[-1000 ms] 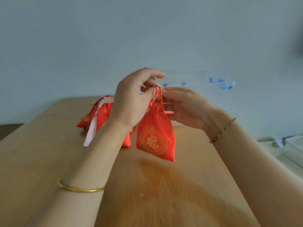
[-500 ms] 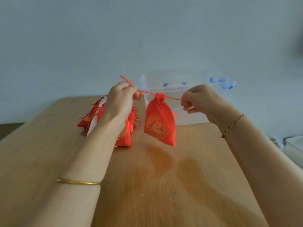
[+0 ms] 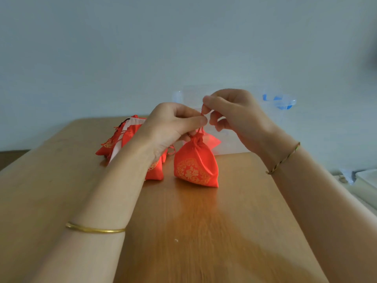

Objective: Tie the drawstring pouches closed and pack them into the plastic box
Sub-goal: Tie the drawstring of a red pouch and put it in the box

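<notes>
On my feed, both forearms reach in from the near edge and meet over the middle of the table (image 3: 204,231). The left hand (image 3: 173,127), wrist bent inward, has thumb and forefinger curled in a pinch on the red drawstring (image 3: 201,131) just above the gathered neck of the pouch (image 3: 194,166). The right hand (image 3: 236,115) sits slightly higher, fingers curled, pinching the cord's upper end. The pouch hangs upright below them; I cannot tell whether its base touches the wood. Behind it, at the far edge, stands the plastic box (image 3: 285,103). A pile of pouches (image 3: 122,139) lies to the left of the box.
</notes>
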A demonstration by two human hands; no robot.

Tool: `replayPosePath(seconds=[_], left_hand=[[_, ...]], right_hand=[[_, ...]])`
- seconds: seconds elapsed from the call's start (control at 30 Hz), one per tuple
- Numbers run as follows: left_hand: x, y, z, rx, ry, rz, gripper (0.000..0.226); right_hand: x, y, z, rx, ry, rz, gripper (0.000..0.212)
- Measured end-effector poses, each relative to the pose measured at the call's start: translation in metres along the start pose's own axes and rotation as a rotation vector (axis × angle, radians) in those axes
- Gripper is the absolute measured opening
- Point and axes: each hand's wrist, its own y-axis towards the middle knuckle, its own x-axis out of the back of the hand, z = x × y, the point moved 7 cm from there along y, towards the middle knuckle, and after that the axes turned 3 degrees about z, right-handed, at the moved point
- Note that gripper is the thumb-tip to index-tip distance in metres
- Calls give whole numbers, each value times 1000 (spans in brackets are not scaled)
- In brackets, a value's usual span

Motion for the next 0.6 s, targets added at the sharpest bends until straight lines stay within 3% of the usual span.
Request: replayPosePath(seconds=[0.1, 0.2, 0.3, 0.37, 0.53, 0.6], left_hand=[[0, 0, -1, -12, 21, -11, 14], [1, 1, 2, 0, -28, -13, 14], [2, 1, 2, -1, -86, -24, 11], [3, 2, 4, 10, -101, -50, 9], [6, 3, 10, 27, -117, -135, 19], [7, 3, 11, 31, -108, -159, 18]], right_hand=[[-5, 0, -5, -32, 61, 34, 28], [-10, -1, -20, -202, 240, 123, 36], [-13, -2, -24, -238, 290, 136, 18], [-12, -2, -23, -204, 234, 116, 10], [-13, 1, -14, 40, -193, 65, 19], [-16, 2, -10, 118, -249, 29, 22]])
